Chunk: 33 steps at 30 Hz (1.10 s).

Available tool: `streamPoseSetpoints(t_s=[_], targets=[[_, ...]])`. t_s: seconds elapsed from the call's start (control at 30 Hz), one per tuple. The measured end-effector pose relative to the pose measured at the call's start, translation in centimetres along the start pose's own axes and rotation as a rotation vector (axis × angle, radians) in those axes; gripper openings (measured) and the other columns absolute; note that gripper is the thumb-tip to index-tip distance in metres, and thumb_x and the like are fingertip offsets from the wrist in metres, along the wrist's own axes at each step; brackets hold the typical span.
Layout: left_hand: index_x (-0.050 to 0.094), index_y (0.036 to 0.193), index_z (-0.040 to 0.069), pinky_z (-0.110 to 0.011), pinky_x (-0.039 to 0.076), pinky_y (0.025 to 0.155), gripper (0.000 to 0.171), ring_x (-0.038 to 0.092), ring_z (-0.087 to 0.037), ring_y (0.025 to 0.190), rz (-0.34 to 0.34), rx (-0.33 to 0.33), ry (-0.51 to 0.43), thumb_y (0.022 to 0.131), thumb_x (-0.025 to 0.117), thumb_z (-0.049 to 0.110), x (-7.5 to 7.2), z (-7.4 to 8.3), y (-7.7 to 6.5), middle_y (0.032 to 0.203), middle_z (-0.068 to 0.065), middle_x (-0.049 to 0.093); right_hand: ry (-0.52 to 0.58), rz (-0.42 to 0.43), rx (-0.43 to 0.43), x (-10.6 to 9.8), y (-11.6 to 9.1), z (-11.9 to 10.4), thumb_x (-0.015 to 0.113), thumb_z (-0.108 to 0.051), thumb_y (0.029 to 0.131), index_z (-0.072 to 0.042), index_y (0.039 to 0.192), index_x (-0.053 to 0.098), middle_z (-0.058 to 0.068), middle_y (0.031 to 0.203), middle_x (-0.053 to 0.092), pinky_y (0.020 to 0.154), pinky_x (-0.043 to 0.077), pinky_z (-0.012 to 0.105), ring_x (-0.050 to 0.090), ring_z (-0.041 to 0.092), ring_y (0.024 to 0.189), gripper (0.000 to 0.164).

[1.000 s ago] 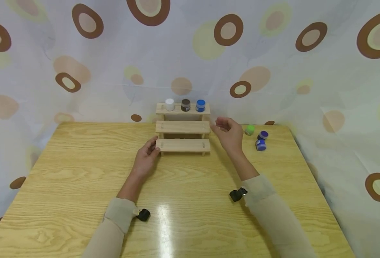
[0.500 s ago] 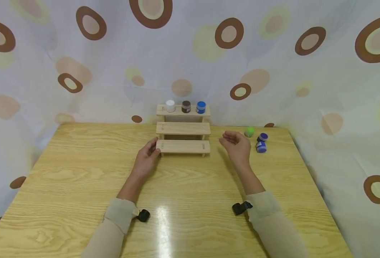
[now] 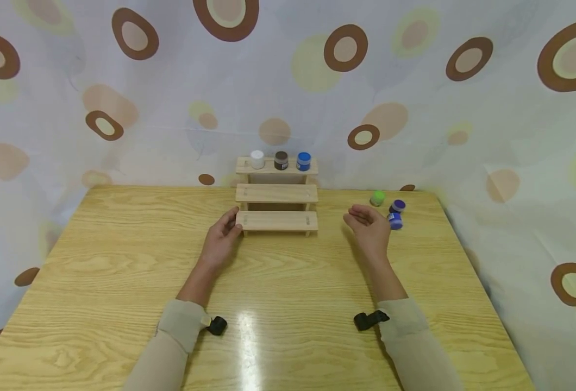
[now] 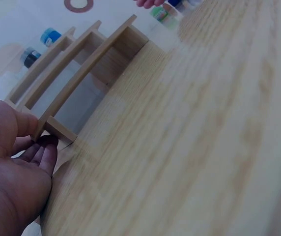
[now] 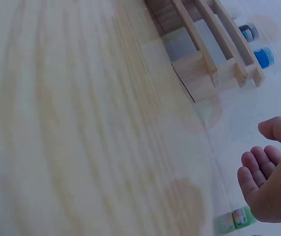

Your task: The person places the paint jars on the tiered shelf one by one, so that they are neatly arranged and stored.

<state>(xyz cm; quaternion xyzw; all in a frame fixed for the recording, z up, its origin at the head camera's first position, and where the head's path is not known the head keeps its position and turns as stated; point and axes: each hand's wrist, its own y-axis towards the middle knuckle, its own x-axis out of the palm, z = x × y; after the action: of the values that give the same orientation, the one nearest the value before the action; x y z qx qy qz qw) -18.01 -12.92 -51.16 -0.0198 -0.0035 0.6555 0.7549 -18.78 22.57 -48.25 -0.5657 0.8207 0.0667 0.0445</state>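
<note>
A three-step wooden display rack stands against the back of the table. My left hand holds the left end of its lowest board; in the left wrist view the thumb lies on the board and the fingers curl beneath. On the top step sit a white jar, a dark brown jar and a blue jar, all upright. Right of the rack, my right hand is held with loosely bent fingers and nothing in it. Just beyond it are a green jar, a purple jar and a violet-blue jar.
The wood-grain table runs back to a patterned cloth hanging behind and at the sides. Nothing stands on the rack's middle board or lowest board. A small black camera sits at each sleeve cuff.
My right hand has drawn away from the rack's right side, moving right and toward me, near the loose jars. The left hand keeps its hold on the rack, and the jars stay put.
</note>
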Motion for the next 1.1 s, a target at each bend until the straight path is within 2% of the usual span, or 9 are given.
streamPoseSetpoints(t_s=[0.13, 0.43, 0.57, 0.8, 1.1], targets=[[0.029, 0.167, 0.004, -0.043, 0.036, 0.123, 0.056, 0.042, -0.030, 0.149, 0.003, -0.002, -0.005, 0.114, 0.048, 0.013, -0.1, 0.1, 0.0, 0.167, -0.017, 0.036, 0.017, 0.019, 0.011, -0.8, 0.2, 0.6, 0.081, -0.004, 0.094, 0.008, 0.123, 0.071, 0.026, 0.122, 0.071, 0.088, 0.058, 0.016, 0.069, 0.013, 0.099, 0.033], [0.029, 0.167, 0.006, -0.044, 0.038, 0.122, 0.057, 0.043, -0.030, 0.148, 0.007, -0.014, 0.010, 0.114, 0.049, 0.014, -0.1, 0.1, 0.0, 0.165, -0.016, 0.039, -0.018, 0.077, 0.093, -2.4, -0.4, 1.2, 0.084, -0.010, 0.093, 0.004, 0.124, 0.073, 0.018, 0.120, 0.074, 0.085, 0.057, 0.015, 0.069, 0.011, 0.098, 0.036], [0.030, 0.167, 0.005, -0.043, 0.037, 0.122, 0.057, 0.042, -0.029, 0.149, 0.011, -0.011, 0.004, 0.114, 0.049, 0.013, 0.0, 0.1, -0.1, 0.166, -0.016, 0.038, -0.026, 0.106, 0.097, -3.1, -0.5, 1.5, 0.084, -0.010, 0.092, 0.004, 0.122, 0.074, 0.016, 0.117, 0.075, 0.085, 0.057, 0.015, 0.069, 0.011, 0.098, 0.035], [0.028, 0.166, 0.003, -0.042, 0.035, 0.124, 0.057, 0.039, -0.029, 0.151, 0.008, -0.012, -0.006, 0.114, 0.048, 0.013, 0.1, -0.4, -0.2, 0.167, -0.017, 0.037, -0.036, 0.171, 0.103, -4.4, -0.4, 2.1, 0.084, -0.009, 0.091, 0.003, 0.120, 0.076, 0.004, 0.106, 0.077, 0.083, 0.057, 0.013, 0.070, 0.007, 0.095, 0.032], [0.028, 0.166, 0.002, -0.043, 0.035, 0.124, 0.057, 0.039, -0.029, 0.151, 0.002, 0.005, 0.000, 0.114, 0.048, 0.012, 0.0, -0.1, 0.0, 0.166, -0.018, 0.037, 0.010, 0.271, 0.102, -5.8, -0.4, 2.3, 0.086, -0.004, 0.088, 0.006, 0.114, 0.077, -0.006, 0.092, 0.076, 0.078, 0.056, 0.012, 0.070, 0.005, 0.088, 0.029]])
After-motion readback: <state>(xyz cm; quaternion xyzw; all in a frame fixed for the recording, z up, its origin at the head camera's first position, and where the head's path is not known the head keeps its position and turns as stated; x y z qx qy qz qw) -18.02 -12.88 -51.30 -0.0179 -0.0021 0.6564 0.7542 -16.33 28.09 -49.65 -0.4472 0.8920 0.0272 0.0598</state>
